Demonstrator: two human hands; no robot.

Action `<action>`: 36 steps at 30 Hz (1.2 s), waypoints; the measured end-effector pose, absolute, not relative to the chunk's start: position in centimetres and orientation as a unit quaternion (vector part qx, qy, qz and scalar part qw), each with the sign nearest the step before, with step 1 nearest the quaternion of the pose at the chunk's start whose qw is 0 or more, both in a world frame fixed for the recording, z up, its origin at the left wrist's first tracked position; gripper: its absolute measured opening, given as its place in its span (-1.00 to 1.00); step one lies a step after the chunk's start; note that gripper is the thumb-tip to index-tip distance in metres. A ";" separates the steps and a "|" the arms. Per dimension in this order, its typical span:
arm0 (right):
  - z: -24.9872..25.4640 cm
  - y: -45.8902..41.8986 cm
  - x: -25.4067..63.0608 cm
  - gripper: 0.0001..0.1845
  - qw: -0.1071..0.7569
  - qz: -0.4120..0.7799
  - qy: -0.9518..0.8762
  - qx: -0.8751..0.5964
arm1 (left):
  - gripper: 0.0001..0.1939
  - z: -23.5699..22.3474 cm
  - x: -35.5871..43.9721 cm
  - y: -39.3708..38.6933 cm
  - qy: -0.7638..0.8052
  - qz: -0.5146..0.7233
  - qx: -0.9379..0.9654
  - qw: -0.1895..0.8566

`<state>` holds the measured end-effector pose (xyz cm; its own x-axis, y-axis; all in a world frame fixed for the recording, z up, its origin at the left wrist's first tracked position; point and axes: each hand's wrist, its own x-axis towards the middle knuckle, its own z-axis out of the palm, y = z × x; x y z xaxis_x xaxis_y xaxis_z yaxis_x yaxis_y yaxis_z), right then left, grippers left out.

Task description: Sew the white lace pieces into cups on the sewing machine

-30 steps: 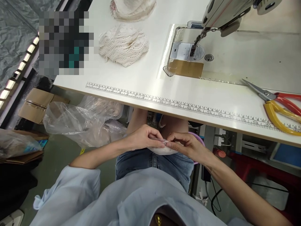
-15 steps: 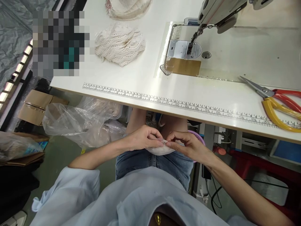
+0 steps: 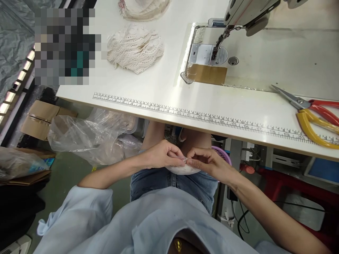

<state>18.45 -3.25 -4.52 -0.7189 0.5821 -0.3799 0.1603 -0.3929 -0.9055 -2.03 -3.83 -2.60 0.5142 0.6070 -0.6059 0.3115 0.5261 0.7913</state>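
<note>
Over my lap, a piece of white fabric (image 3: 184, 170) hangs in a rounded fold below my fingers. My left hand (image 3: 165, 155) pinches its upper edge between thumb and fingers. Close beside it, my right hand (image 3: 209, 162) pinches the same edge, the fingertips of both hands almost meeting. The small bit right between the fingertips is too tiny to make out. Both hands are just below the front edge of the white sewing table (image 3: 159, 91).
A sewing machine (image 3: 246, 17) stands at the back right of the table. Red and yellow handled scissors (image 3: 304, 106) lie at the right. A pile of cream eyelet lace (image 3: 136, 49) and another cloth bundle (image 3: 144, 8) lie left. A plastic bag (image 3: 87, 137) and cardboard box (image 3: 39, 118) sit below.
The hands keep pinching the fabric edge over the lap, with only slight finger movement. The camera view has shifted a little, moving the table and its contents slightly left and up.
</note>
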 end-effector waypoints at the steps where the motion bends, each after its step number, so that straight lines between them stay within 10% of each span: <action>1: -4.6 -3.3 18.5 -0.72 0.139 0.768 -0.521 -0.346 | -0.71 -2.6 -2.1 -3.8 0.482 0.095 0.472 0.732; 36: -5.3 -3.9 18.8 -0.70 0.149 0.742 -0.551 -0.352 | -0.67 -3.0 -3.1 -2.0 0.385 0.009 0.490 0.782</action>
